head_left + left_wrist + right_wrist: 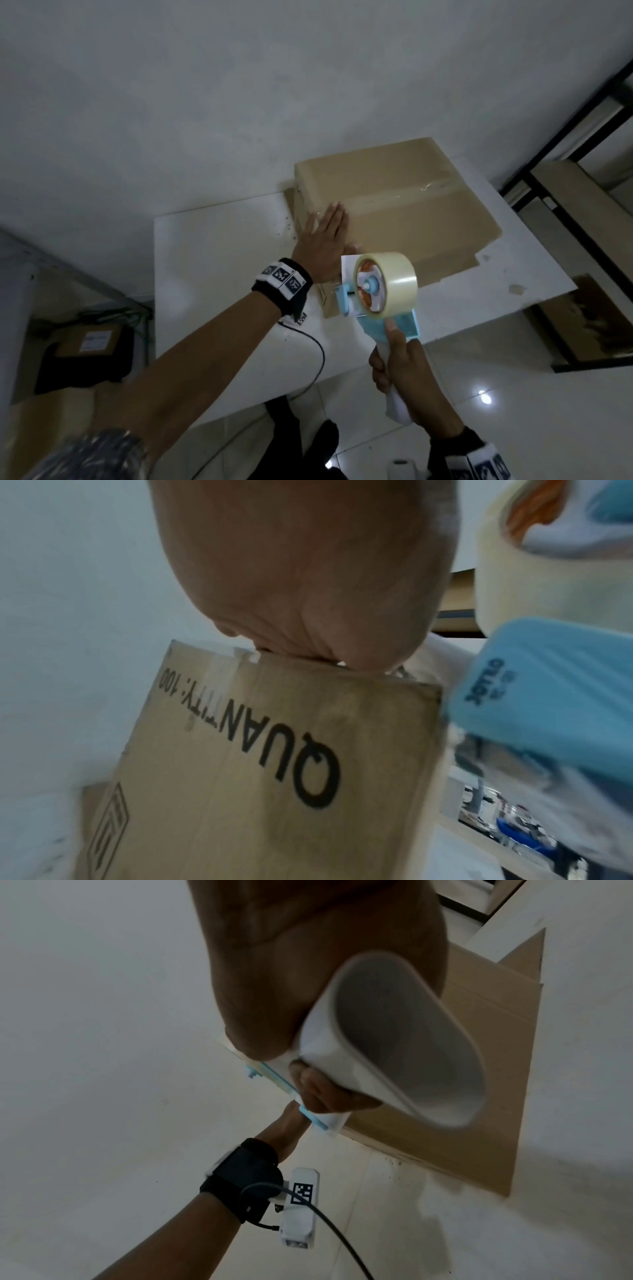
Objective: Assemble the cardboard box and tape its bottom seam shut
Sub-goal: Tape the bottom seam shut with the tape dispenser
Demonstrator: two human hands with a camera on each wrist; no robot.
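Observation:
A brown cardboard box (404, 219) stands bottom-up on the white table (212, 274), with clear tape running along its seam. My left hand (327, 236) lies flat with straight fingers on the near left end of the box top, over the tape. The left wrist view shows the palm (308, 588) pressing the box edge above the printed side (274, 764). My right hand (400, 370) grips the white handle of a blue tape dispenser (380, 291) with a roll of clear tape, held just in front of the box's near side. The handle (394, 1042) fills the right wrist view.
A black cable (318, 359) runs off the table's front edge. A dark bag with a labelled parcel (89, 346) sits on the floor to the left. Black-framed shelving (582, 171) stands at the right. A wall rises close behind the box.

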